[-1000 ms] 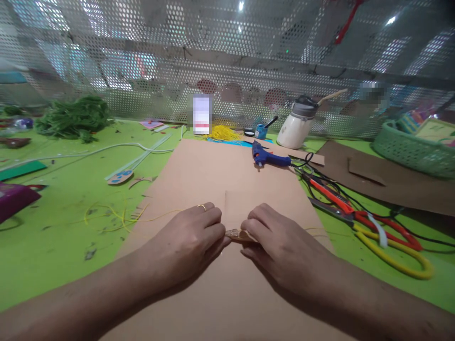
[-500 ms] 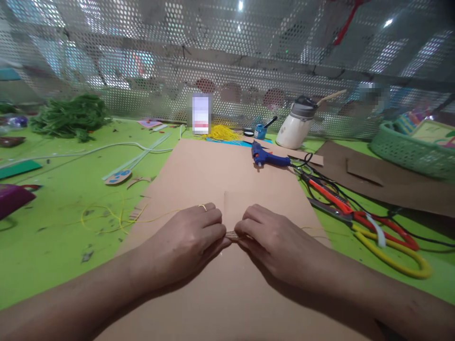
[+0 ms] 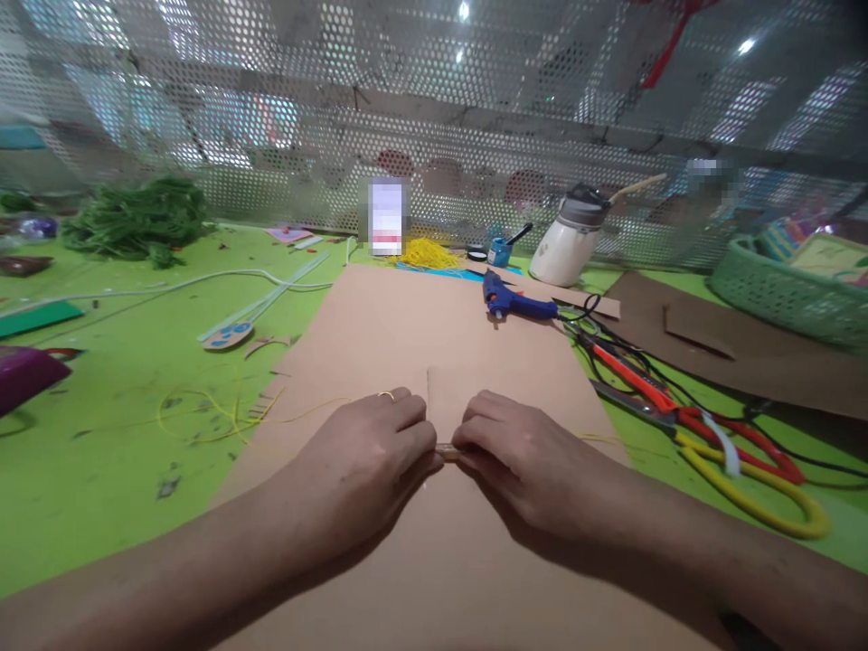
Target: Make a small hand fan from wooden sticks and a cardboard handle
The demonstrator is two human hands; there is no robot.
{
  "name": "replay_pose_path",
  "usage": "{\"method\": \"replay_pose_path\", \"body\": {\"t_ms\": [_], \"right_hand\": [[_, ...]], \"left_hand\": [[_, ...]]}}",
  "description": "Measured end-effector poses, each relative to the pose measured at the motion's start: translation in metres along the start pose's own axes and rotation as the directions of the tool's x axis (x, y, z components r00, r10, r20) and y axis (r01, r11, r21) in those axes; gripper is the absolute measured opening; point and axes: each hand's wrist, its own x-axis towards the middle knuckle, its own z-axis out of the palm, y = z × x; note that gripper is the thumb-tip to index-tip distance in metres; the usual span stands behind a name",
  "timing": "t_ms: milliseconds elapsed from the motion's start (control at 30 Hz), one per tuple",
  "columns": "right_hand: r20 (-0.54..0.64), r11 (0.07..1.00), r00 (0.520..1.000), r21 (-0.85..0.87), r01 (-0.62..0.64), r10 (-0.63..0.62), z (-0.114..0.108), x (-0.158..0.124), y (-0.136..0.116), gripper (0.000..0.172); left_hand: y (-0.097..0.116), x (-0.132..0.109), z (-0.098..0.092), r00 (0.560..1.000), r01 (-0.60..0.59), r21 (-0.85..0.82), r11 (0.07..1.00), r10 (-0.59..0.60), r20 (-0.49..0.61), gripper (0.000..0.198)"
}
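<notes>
My left hand point(image 3: 366, 461) and my right hand point(image 3: 519, 457) rest knuckles-up on a large tan cardboard sheet point(image 3: 413, 325), fingers curled. Between them they pinch a small thin brown piece point(image 3: 446, 451); only a short bit of it shows between the fingertips. A gold ring sits on a finger of my left hand. A thin yellow string point(image 3: 203, 418) runs from under my left hand out over the green table point(image 3: 122, 380).
A blue glue gun point(image 3: 515, 303) lies at the sheet's far right edge. Red and yellow scissors point(image 3: 712, 434) and black cables lie right of the sheet. White jug point(image 3: 566, 240), green basket point(image 3: 787, 289), brown card point(image 3: 712, 339) stand behind; green fibre pile point(image 3: 136, 221) far left; a mesh wall closes off the back.
My right hand has slid left toward my left hand, covering more of the small brown piece. My left hand has barely moved.
</notes>
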Motion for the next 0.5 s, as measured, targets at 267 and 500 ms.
{"method": "replay_pose_path", "body": {"t_ms": [267, 500], "right_hand": [[0.060, 0.999, 0.997, -0.012, -0.046, 0.047, -0.006, 0.002, -0.006, 0.015], [-0.016, 0.975, 0.975, 0.019, -0.222, 0.222, -0.015, -0.016, -0.013, 0.006]], "left_hand": [[0.001, 0.003, -0.003, 0.992, 0.093, -0.076, 0.993, -0.086, 0.087, 0.029], [-0.004, 0.004, -0.005, 0.993, 0.070, -0.162, 0.984, -0.054, 0.102, 0.028]]}}
